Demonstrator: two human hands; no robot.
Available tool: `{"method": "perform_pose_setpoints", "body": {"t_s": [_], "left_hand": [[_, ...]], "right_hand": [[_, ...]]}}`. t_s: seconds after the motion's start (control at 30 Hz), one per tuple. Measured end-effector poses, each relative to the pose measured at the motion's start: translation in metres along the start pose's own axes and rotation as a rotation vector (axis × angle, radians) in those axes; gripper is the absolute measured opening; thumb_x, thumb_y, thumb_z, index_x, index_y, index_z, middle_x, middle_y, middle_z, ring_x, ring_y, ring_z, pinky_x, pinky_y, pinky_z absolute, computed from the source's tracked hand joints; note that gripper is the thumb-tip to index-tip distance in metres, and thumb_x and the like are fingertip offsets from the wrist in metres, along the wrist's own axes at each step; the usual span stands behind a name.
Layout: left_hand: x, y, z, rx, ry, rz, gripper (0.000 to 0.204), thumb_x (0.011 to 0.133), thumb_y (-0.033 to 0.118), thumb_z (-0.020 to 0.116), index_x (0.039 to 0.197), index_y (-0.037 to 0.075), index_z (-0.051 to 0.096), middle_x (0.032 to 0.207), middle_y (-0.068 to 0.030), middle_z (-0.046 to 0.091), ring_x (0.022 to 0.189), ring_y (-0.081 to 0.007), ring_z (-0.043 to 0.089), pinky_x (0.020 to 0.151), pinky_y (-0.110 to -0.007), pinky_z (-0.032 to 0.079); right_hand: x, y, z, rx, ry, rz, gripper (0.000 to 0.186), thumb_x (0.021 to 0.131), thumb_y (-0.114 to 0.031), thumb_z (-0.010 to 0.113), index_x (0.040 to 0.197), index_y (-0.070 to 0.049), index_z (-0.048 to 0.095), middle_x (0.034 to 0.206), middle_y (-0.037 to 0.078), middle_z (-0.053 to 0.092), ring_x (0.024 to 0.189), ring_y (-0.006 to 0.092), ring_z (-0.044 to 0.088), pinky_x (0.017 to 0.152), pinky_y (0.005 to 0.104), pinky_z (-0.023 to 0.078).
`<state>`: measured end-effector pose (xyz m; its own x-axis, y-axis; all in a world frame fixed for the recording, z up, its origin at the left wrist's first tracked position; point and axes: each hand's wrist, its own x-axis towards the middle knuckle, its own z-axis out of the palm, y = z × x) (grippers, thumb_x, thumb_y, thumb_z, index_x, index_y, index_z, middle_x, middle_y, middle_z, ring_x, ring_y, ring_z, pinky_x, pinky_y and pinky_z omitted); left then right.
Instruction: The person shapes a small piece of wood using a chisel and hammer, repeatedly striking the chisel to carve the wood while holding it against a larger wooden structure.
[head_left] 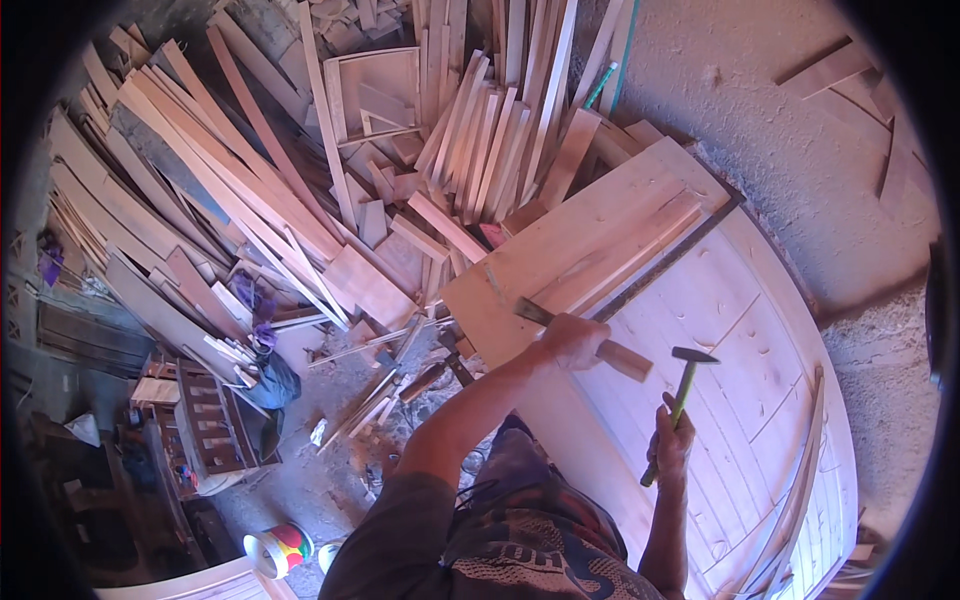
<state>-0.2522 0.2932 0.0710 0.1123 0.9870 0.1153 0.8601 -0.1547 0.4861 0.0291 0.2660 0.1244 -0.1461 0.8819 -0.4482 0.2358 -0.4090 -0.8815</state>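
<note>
My left hand (577, 342) is closed around the middle of a wooden-handled tool (628, 361) with a dark flat metal end, perhaps a chisel. It is over the near edge of a plain board (590, 210), its dark end toward the upper left. To the right, my right hand (674, 442) grips a hammer (686, 388) by its green and dark handle. The hammer stands upright with its metal head at the top, apart from the other tool. Beneath both hands lies a large pale panel of joined boards (720, 290).
Narrow strips (640, 258) lie beside a dark gap in the work surface. Bent thin strips (803, 485) rest on the panel's right side. Long planks (230, 190) and offcuts crowd the far left. A slatted wooden piece (207, 425) and a colourful bucket (278, 550) stand at left.
</note>
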Motion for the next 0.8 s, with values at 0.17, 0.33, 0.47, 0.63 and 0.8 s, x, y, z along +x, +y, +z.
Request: {"method": "perform_pose_setpoints", "body": {"t_s": [0.17, 0.33, 0.47, 0.63, 0.8], "left_hand": [[0.008, -0.024, 0.004, -0.009, -0.003, -0.127, 0.024, 0.069, 0.029, 0.075, 0.085, 0.013, 0.067, 0.075, -0.0099, 0.070, 0.073, -0.0321, 0.070, 0.066, -0.046, 0.055], [0.014, -0.035, 0.006, -0.065, 0.061, -0.137, 0.025, 0.071, 0.029, 0.074, 0.087, 0.011, 0.068, 0.078, -0.0133, 0.070, 0.075, -0.0337, 0.070, 0.068, -0.045, 0.055], [0.026, -0.041, 0.009, -0.081, 0.117, -0.178, 0.023, 0.071, 0.026, 0.073, 0.086, 0.010, 0.067, 0.076, -0.0143, 0.069, 0.075, -0.0344, 0.070, 0.068, -0.046, 0.055], [0.025, -0.041, 0.016, -0.057, 0.096, -0.157, 0.022, 0.070, 0.023, 0.072, 0.086, 0.010, 0.066, 0.076, -0.0144, 0.069, 0.074, -0.0352, 0.069, 0.068, -0.048, 0.054], [0.021, -0.039, 0.012, -0.053, 0.072, -0.159, 0.021, 0.070, 0.022, 0.073, 0.086, 0.011, 0.066, 0.074, -0.0129, 0.068, 0.073, -0.0357, 0.069, 0.067, -0.048, 0.053]], "right_hand": [[0.000, 0.023, -0.001, 0.033, -0.092, 0.008, 0.049, 0.104, -0.028, 0.051, 0.144, -0.002, 0.040, 0.059, -0.003, 0.044, 0.036, 0.0057, 0.038, 0.030, 0.0242, 0.034], [-0.009, 0.020, 0.013, 0.099, -0.046, -0.038, 0.052, 0.105, -0.025, 0.046, 0.152, -0.009, 0.032, 0.059, -0.002, 0.044, 0.035, 0.0065, 0.039, 0.029, 0.0243, 0.034], [-0.001, -0.004, 0.011, 0.193, 0.047, -0.095, 0.055, 0.105, -0.021, 0.045, 0.155, -0.011, 0.026, 0.060, -0.001, 0.045, 0.035, 0.0071, 0.039, 0.029, 0.0243, 0.034], [0.021, -0.042, 0.017, 0.589, 0.460, -0.238, 0.059, 0.106, -0.035, 0.046, 0.157, -0.014, 0.024, 0.059, -0.002, 0.043, 0.036, 0.0058, 0.033, 0.029, 0.0240, 0.030], [0.026, -0.011, 0.018, 0.021, -0.061, -0.068, 0.054, 0.105, -0.018, 0.045, 0.156, -0.013, 0.028, 0.051, -0.006, 0.036, 0.033, 0.0051, 0.032, 0.028, 0.0253, 0.029]]}}
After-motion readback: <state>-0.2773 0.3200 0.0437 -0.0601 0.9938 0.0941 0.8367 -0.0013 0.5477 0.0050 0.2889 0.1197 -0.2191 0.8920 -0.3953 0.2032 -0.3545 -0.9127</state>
